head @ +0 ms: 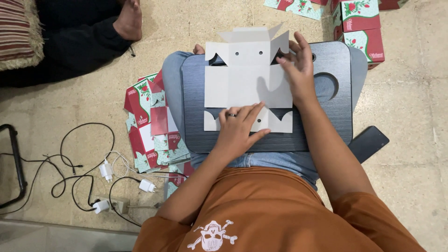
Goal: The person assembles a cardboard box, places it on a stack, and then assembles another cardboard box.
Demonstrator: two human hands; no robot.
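1. We see a flat grey box blank [247,86] lying plain side up on a dark lap tray [326,121], which rests across our thighs as we sit on the floor [410,102].
2. Our left hand [238,128] lies palm down on the blank's near edge, fingers spread and pressing the card flat; its grip is wide and clasps nothing. A ring sits on one finger.
3. Our right hand [298,70] rests on the blank's far right part, fingers splayed over the flap there; its grip is likewise wide, pressing rather than pinching.
4. The blank has scalloped cut-outs at the near and far fold lines and small round holes in its end panels. The far flaps [252,33] are lifted a little and reach past the tray's far edge.
5. To our left on the floor lies a loose stack of flat red and green printed blanks [151,123], touching our left leg.
6. Folded boxes [361,28] of the same print stand at the far right, just beyond the tray.
7. A dark phone [368,142] lies on the floor by our right thigh, partly under the tray.
8. Black and white cables with white chargers [105,170] sprawl to the near left.
9. Another person's bare foot [129,21] and dark-clothed leg show at the far left.
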